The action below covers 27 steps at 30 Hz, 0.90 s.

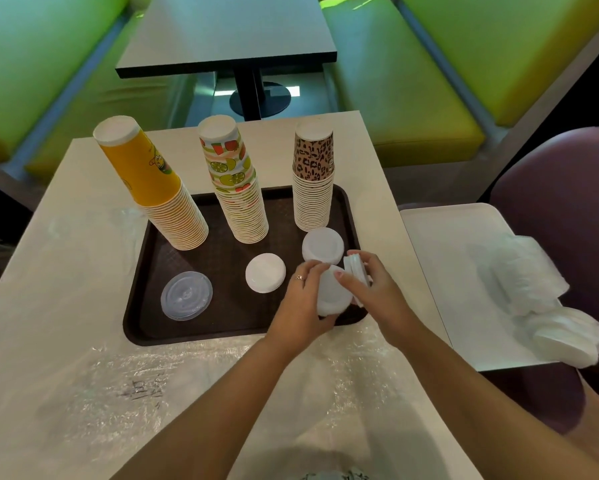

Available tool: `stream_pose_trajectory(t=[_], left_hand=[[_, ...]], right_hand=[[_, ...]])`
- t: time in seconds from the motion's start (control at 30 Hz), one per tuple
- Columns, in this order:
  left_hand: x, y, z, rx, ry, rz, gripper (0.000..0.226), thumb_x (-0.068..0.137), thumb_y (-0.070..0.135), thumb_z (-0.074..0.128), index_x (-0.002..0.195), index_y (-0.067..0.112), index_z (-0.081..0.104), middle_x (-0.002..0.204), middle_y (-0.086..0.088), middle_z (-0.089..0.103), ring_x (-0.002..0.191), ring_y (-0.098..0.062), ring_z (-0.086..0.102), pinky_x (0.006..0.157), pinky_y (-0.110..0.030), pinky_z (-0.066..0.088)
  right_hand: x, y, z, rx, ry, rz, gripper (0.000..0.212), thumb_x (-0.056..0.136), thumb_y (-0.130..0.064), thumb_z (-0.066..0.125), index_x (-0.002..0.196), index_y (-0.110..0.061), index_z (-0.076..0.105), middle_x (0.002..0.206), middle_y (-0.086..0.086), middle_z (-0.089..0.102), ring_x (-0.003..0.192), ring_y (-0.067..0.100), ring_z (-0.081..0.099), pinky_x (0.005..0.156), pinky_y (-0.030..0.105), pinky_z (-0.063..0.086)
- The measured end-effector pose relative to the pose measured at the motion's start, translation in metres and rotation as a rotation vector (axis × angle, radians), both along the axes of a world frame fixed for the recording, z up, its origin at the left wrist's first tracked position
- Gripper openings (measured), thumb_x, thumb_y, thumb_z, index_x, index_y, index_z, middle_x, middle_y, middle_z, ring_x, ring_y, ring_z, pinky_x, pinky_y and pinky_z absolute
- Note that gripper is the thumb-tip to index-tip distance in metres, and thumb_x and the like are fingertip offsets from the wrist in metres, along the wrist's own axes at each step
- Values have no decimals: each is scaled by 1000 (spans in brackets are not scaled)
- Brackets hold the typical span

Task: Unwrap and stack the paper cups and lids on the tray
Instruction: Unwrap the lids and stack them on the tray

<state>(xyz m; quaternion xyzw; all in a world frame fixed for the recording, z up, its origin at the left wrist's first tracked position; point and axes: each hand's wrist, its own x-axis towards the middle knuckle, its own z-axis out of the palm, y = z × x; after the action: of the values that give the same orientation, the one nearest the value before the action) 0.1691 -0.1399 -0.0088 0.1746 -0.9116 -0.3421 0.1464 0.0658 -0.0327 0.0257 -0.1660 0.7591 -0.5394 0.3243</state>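
Nearest camera, clear plastic wrap (194, 379) lies crumpled on table (66, 271). Over brown tray (142, 289) near-right corner, left hand (303, 306) grips white lid stack (332, 294); right hand (370, 289) pinches more white lids (355, 266). On tray: clear lid (186, 295), two white lid piles (265, 273). Beyond: yellow cups (152, 181), fruit-print cups (235, 181), leopard cups (313, 174), inverted.

Three stacks of upturned paper cups stand on one brown tray (135, 306): a yellow stack (145, 174), a fruit-print stack (234, 181) and a leopard-print stack (313, 174). Three piles of lids rest on the tray, one clear (186, 295) and two white (265, 273) (323, 245). Two hands (299, 306) (370, 289) are in sight, and one white tray (440, 271) sits off to the side.
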Motion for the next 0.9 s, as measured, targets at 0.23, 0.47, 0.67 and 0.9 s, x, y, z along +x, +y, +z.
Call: stream_pose_trajectory(t=[0.23, 0.47, 0.67, 0.9], left_hand=[[-7, -14, -7, 53, -86, -39, 80, 70, 23, 82, 136, 15, 39, 142, -3, 35, 127, -16, 37, 107, -33, 39], [-9, -5, -2, 478, -108, 223, 69, 84, 31, 69, 141, 19, 33, 137, 1, 46, 123, -13, 46, 104, -31, 42], [-10, -1, -2, 428, -177, 270, 55, 93, 18, 58, 142, 10, 36, 139, -8, 48, 128, -21, 45, 106, -31, 38], [-16, -2, 40, 542, 68, 211, 44, 96, 34, 49, 138, 21, 42, 131, 1, 54, 109, -1, 53, 85, -4, 43]], right_hand=[[-9, -15, -12, 57, 5, -9, 58, 83, -38, 68, 131, -29, 40, 124, -3, 48, 109, 15, 51, 82, 23, 51], [-8, -10, -17, 29, -93, -85, 57, 83, -36, 68, 133, -26, 40, 129, 2, 47, 116, 21, 51, 96, 41, 50], [-4, -10, -15, 44, -44, -102, 54, 84, -36, 68, 130, -26, 41, 124, -2, 47, 108, 14, 50, 85, 28, 49], [-14, -21, 3, 43, 211, -192, 67, 79, -48, 67, 135, -30, 35, 134, -2, 42, 117, 16, 46, 96, 39, 49]])
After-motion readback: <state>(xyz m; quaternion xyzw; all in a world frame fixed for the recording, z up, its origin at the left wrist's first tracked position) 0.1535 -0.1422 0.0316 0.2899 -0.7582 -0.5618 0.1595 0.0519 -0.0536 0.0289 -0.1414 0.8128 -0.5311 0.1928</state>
